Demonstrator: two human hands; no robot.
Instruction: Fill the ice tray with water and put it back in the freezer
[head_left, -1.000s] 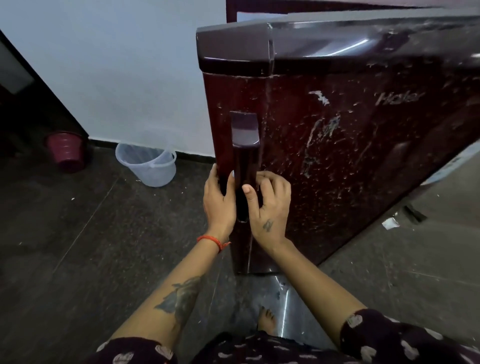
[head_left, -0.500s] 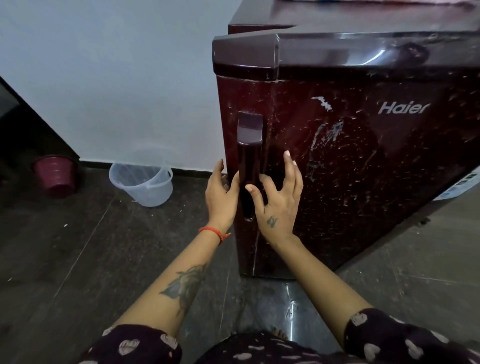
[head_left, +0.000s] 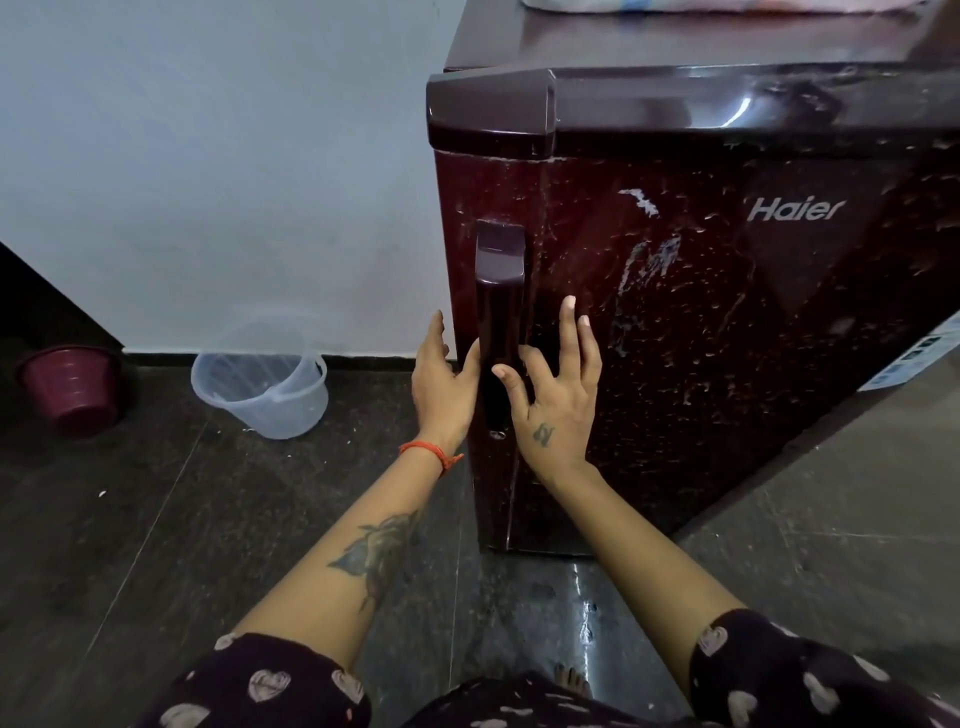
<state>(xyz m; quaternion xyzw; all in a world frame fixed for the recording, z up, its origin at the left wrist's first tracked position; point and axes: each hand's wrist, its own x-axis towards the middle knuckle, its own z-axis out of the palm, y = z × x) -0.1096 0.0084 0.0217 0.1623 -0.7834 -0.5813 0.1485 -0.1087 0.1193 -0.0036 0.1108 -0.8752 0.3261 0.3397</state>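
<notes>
A dark maroon Haier fridge (head_left: 727, 322) fills the right half of the view, its door shut and streaked with white marks. A vertical door handle (head_left: 501, 312) runs down the door's left edge. My left hand (head_left: 441, 384) hovers just left of the handle, fingers loose, thumb touching its side. On the other side of the handle, my right hand (head_left: 556, 389) is spread flat against the door, fingers apart. Neither hand holds anything. No ice tray is in view.
A clear plastic bucket (head_left: 262, 392) stands on the dark floor against the pale wall, left of the fridge. A maroon pot (head_left: 72, 387) sits further left. Some cloth (head_left: 717, 6) lies on the fridge top. My bare foot (head_left: 571, 680) shows below.
Both hands have let go of the handle and opened. The fridge door has swung fully shut against the cabinet, and my view has shifted so the fridge front faces me.
</notes>
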